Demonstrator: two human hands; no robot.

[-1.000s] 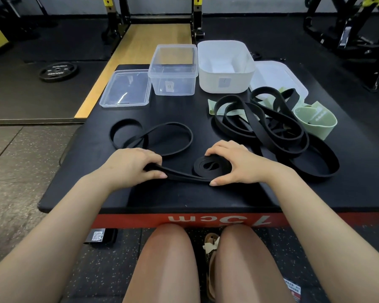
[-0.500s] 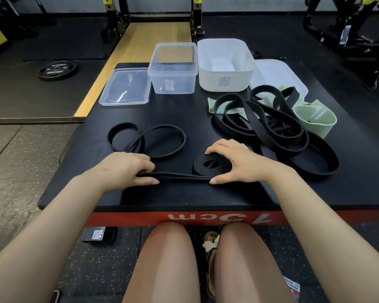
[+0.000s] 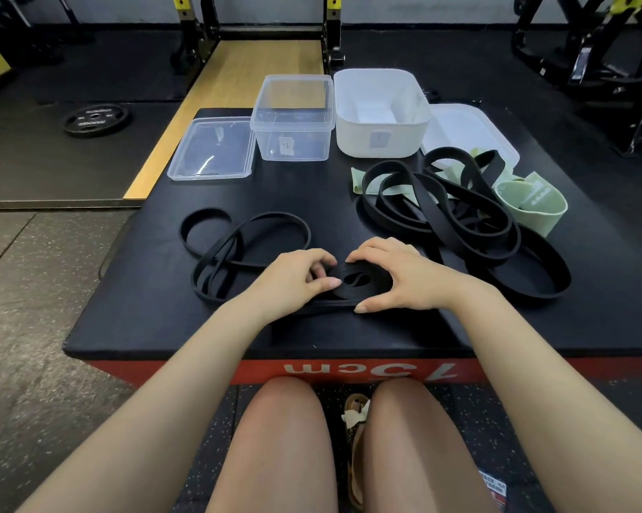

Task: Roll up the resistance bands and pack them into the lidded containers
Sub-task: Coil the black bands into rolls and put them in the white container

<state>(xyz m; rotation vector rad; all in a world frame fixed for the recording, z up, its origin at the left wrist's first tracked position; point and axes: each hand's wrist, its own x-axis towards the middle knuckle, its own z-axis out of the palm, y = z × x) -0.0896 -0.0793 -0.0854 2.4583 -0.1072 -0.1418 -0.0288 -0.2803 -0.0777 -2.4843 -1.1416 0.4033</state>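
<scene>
Resistance band (image 3: 363, 281), black, lies half coiled near the counter's (image 3: 164, 309) front edge, whose red side reads "75cm" upside down. Right hand (image 3: 404, 277) curls round the coil; left hand (image 3: 293, 279) pinches the band beside it. Container labels are illegible.

Black bands (image 3: 441, 216), pale-green bands (image 3: 530, 205), white container (image 3: 380, 138)

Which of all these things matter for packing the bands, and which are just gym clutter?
Part of the job:
- half-rolled thin black rubber band
- tangled pile of black bands
- pale green fabric band
- clear plastic box, clear lid
- white plastic box

Just lying about:
- black weight plate
- squat rack
</scene>
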